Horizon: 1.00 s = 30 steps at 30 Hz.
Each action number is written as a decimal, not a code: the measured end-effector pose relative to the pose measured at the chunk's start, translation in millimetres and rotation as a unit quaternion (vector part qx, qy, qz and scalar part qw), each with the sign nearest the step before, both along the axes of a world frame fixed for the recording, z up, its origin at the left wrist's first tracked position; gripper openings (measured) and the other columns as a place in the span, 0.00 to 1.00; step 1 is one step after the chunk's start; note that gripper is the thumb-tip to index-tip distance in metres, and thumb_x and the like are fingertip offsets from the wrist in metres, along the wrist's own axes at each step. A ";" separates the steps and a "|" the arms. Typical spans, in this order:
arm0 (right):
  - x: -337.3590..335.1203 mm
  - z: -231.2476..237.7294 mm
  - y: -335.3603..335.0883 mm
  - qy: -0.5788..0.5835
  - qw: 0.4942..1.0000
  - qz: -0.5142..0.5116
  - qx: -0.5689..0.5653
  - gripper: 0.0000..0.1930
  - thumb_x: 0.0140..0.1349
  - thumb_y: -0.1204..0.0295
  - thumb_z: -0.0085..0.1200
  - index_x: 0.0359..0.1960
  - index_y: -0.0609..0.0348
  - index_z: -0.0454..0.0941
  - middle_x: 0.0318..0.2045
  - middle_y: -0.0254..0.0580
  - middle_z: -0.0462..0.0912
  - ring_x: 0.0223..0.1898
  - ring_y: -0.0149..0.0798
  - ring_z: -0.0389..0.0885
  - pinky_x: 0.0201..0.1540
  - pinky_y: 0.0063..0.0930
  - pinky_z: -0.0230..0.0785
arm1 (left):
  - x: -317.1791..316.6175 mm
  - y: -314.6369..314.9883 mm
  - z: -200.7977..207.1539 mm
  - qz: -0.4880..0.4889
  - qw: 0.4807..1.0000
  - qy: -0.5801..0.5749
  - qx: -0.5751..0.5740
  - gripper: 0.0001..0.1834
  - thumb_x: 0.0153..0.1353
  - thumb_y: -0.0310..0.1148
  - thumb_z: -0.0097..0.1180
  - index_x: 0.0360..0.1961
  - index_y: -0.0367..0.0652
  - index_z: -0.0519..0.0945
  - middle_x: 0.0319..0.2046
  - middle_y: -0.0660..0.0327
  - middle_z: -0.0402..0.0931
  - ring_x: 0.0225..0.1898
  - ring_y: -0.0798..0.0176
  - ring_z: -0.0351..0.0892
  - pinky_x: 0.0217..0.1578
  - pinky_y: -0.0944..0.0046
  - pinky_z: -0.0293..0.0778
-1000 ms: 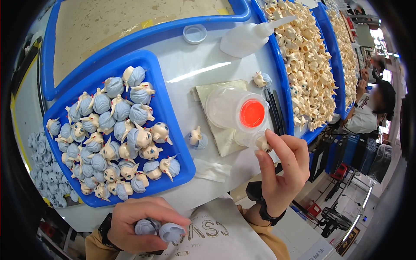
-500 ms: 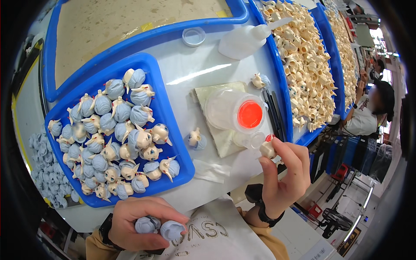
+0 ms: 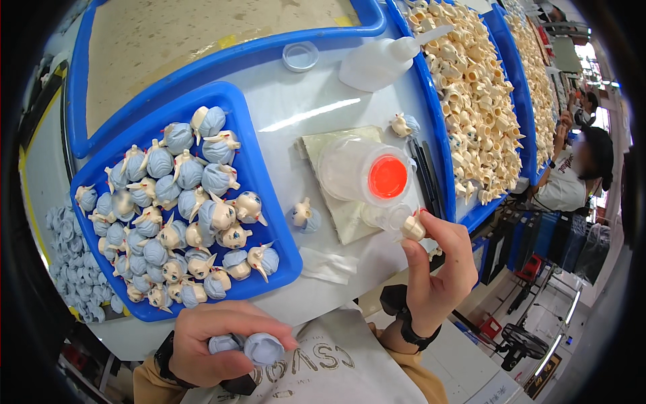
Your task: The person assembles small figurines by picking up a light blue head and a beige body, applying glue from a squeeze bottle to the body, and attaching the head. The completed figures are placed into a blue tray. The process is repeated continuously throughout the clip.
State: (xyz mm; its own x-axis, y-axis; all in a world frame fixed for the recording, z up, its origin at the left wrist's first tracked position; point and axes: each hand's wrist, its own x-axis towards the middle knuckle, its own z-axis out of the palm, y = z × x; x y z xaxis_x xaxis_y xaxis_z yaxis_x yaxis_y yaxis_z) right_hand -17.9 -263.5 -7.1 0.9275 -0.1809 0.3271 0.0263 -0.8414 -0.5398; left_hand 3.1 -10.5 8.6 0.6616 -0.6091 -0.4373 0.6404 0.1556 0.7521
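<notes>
My left hand (image 3: 198,347), low at the front, is closed round two grey-blue doll hair pieces. One hair piece (image 3: 264,349) sits at the fingertips with its hollow side facing up; the other is partly covered by the fingers. To the right, my right hand (image 3: 445,266) pinches a small cream doll head (image 3: 412,229) between thumb and forefinger, with a bit of red at its top edge. Just beyond that head stands a clear jar (image 3: 343,168) with a red round face, on a pale pad (image 3: 346,233). A small clear cup (image 3: 390,217) is beside the jar.
A blue tray (image 3: 286,259) on the left holds several finished-looking heads with hair. Loose hair pieces (image 3: 77,269) lie left of it. Right, a blue bin (image 3: 441,145) holds cream head parts. A white squeeze bottle (image 3: 373,67) and dark thin tools (image 3: 425,176) are nearby. A co-worker (image 3: 572,168) sits far right.
The hair piece at my left fingertips has turned, showing more of its hollow. My right hand has shifted slightly left with the doll head, which has tilted.
</notes>
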 end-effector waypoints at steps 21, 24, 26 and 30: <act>-2.7 22.9 67.8 -0.016 0.954 0.279 0.111 0.15 0.40 0.66 0.67 0.29 0.59 0.80 0.24 0.35 0.76 0.24 0.33 0.72 0.23 0.19 0.61 | 4.6 4.1 -4.4 -0.073 0.995 -0.067 0.021 0.18 0.57 0.34 0.54 0.46 0.36 0.75 0.35 0.58 0.75 0.33 0.69 0.70 0.35 0.71 0.65; -7.3 15.3 70.9 -0.068 0.957 0.264 0.099 0.15 0.40 0.63 0.66 0.29 0.57 0.80 0.22 0.33 0.74 0.22 0.32 0.70 0.21 0.19 0.59 | 1.3 2.7 -5.1 -0.071 0.996 -0.058 0.013 0.17 0.58 0.33 0.53 0.46 0.36 0.75 0.36 0.56 0.75 0.35 0.68 0.72 0.36 0.70 0.67; -6.3 14.3 74.1 -0.101 0.962 0.248 0.057 0.15 0.42 0.62 0.64 0.29 0.56 0.80 0.22 0.32 0.73 0.23 0.32 0.70 0.20 0.20 0.58 | 0.4 2.3 -5.9 -0.070 0.996 -0.051 0.000 0.16 0.58 0.34 0.52 0.45 0.36 0.75 0.36 0.56 0.76 0.36 0.67 0.73 0.36 0.70 0.68; -11.2 7.8 73.0 -0.125 0.961 0.244 -0.022 0.13 0.45 0.61 0.60 0.30 0.55 0.80 0.24 0.32 0.72 0.23 0.33 0.69 0.19 0.20 0.55 | -1.6 0.8 -6.9 -0.061 0.997 -0.044 0.000 0.15 0.61 0.34 0.48 0.42 0.33 0.75 0.35 0.55 0.76 0.35 0.66 0.74 0.35 0.69 0.69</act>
